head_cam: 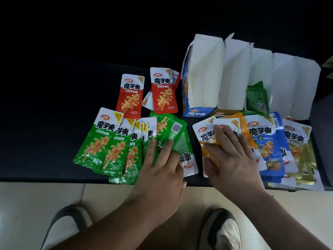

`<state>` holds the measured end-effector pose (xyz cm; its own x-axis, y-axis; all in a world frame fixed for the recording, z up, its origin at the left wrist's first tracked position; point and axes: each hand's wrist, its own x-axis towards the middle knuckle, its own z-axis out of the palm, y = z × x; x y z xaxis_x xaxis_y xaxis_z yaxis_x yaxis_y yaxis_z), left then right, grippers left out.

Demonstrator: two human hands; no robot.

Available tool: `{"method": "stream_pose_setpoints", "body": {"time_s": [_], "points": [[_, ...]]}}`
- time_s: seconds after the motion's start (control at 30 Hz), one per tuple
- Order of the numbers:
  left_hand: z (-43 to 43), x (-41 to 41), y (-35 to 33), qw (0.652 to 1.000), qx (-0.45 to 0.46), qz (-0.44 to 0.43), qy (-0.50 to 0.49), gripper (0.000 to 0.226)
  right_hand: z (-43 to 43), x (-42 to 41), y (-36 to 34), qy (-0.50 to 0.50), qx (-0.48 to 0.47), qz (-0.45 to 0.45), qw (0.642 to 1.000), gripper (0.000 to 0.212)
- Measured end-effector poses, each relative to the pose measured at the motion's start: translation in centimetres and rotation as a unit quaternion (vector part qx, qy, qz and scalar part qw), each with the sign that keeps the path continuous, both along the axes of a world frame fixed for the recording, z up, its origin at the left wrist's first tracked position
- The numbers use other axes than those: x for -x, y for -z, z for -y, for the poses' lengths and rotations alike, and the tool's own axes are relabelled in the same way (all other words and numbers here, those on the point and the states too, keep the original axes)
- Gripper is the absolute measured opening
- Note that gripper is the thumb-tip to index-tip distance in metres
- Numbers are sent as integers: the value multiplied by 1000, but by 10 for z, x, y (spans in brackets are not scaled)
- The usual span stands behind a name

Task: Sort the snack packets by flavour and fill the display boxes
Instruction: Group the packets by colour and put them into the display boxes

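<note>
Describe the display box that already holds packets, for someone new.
Find the row of tall white cardboard display boxes at the back right of the dark table. Take the third box from the left. It alone shows green foil packets inside.

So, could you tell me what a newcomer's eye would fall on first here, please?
Bright snack packets lie on the dark table: green packets fanned at front left, red packets behind them, orange packets, blue packets and gold packets to the right. The left hand lies flat on the green ones, the right hand on the orange. Behind stand open display boxes with tall white flaps.
</note>
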<state>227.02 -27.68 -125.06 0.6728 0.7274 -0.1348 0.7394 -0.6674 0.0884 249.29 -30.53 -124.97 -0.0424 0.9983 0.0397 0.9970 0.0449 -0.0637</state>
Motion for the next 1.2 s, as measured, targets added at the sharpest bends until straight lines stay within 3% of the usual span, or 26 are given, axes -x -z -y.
{"method": "stream_pose_setpoints", "body": {"time_s": [0.17,0.3,0.4,0.53,0.7,0.93,1.07,1.2], "points": [[1,13,9,997,29,77,11,51,-3,16,2,-34,-11,7,999,43],[-6,36,3,981,23,181,-63,41,-9,39,4,-105,19,-58,993,38],[-24,69,7,968,15,153,-197,57,-15,52,6,-104,49,-74,991,40],[-31,109,19,936,80,84,-333,73,-21,76,-2,-53,94,4,994,54],[-23,112,27,935,72,118,-327,72,-23,80,0,-3,158,-20,987,67],[-18,98,21,934,65,144,-321,70,-16,78,-1,-32,134,-53,989,62],[-12,81,10,941,90,120,-302,71,-23,88,-6,-77,103,-24,991,56],[-20,82,-1,938,81,144,-304,57,-28,94,-6,-65,71,-111,989,51]]}}
